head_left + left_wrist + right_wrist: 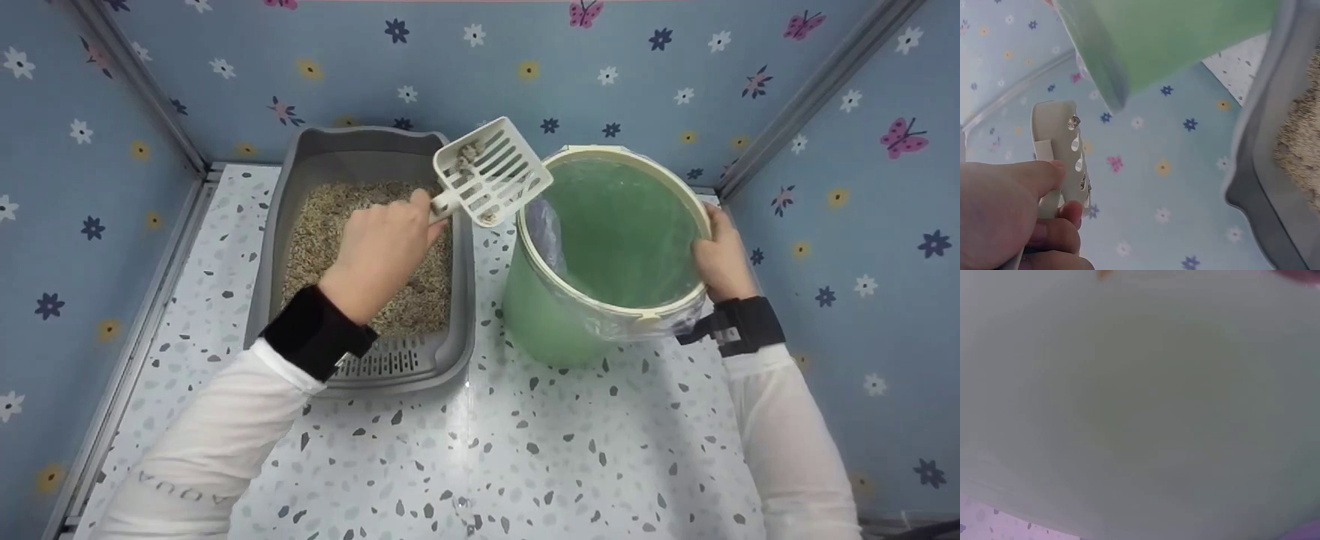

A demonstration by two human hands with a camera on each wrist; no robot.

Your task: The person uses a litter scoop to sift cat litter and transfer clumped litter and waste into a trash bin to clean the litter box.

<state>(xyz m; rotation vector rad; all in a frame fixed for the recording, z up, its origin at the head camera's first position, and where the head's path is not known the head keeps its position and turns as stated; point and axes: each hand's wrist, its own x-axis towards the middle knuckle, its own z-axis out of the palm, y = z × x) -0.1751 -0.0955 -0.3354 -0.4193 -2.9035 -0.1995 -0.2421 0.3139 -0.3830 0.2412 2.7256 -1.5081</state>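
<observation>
My left hand (386,244) grips the handle of a white slotted litter scoop (501,171), held above the gap between a grey litter box and a green bin. Some clumps of litter cling to the scoop's slots; the left wrist view shows the scoop (1054,121) edge-on with bits stuck in its holes. Tan granular litter (409,300) fills the grey litter box (463,330). With thumb and fingers over the cream rim, my right hand (724,255) holds the green bin (555,334), which is lined with a clear bag and tilted. Its wall fills the right wrist view.
A white speckled floor (480,457) lies under the box and bin. Blue walls (465,67) with flowers and butterflies stand close behind and at both sides, joined by metal corner posts (139,82).
</observation>
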